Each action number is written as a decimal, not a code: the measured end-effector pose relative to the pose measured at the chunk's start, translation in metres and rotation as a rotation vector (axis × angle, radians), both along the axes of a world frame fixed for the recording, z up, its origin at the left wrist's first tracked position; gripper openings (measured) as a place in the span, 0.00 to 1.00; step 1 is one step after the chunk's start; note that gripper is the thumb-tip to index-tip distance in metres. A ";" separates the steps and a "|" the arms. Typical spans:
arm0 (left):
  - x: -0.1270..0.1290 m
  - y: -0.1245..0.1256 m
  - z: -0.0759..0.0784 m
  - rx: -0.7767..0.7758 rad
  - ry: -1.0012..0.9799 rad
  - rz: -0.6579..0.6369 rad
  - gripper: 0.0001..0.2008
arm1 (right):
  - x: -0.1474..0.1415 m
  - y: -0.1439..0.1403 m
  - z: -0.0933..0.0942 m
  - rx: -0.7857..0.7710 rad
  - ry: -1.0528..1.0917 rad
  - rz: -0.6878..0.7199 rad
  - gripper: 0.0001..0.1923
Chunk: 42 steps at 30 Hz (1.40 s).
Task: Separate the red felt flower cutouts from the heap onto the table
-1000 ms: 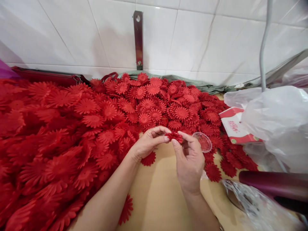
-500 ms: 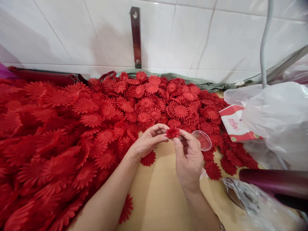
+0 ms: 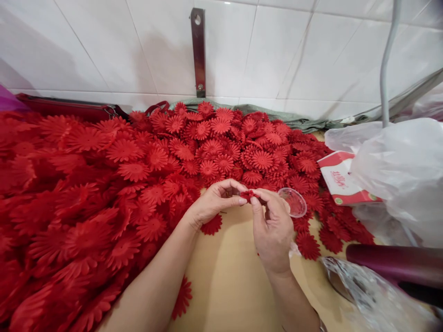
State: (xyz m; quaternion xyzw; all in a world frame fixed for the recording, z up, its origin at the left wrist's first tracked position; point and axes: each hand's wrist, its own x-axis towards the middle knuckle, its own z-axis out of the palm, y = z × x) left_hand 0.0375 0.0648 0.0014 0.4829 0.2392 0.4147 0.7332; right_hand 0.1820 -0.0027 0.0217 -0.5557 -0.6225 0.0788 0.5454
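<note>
From the head view, the left hand [image 3: 214, 203] and right hand [image 3: 273, 230] meet fingertip to fingertip, both pinched on 1 small red flower [image 3: 248, 195] held flat between them, above the table [image 3: 228, 276], beside the clear cup [image 3: 293, 202].

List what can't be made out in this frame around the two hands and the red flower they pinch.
- Small red flower, head view: mostly covered by fingertips of the left hand and right hand; shape unclear.
- Clear cup: contents too small to tell.
- Red-and-white box: partly under the plastic bag; print unreadable.
- Maroon handle: cut off by the right edge.
</note>
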 end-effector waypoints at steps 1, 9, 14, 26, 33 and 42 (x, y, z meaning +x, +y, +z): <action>0.001 0.001 -0.001 -0.001 -0.015 0.023 0.10 | 0.000 0.000 0.000 -0.002 -0.001 0.003 0.07; 0.005 -0.001 -0.001 -0.116 -0.087 0.106 0.15 | -0.009 -0.001 -0.006 -0.041 0.149 -0.002 0.13; 0.005 -0.001 0.000 -0.150 -0.066 0.083 0.17 | -0.009 -0.001 -0.001 -0.015 0.136 -0.006 0.08; 0.001 0.002 -0.004 -0.191 -0.059 0.022 0.23 | -0.002 0.000 -0.003 -0.127 0.265 0.087 0.02; -0.002 0.003 -0.004 -0.064 -0.061 0.076 0.21 | -0.003 0.000 -0.003 0.016 0.044 0.003 0.03; -0.004 0.000 0.004 -0.201 -0.112 0.072 0.14 | -0.008 -0.001 -0.001 0.057 -0.097 -0.088 0.15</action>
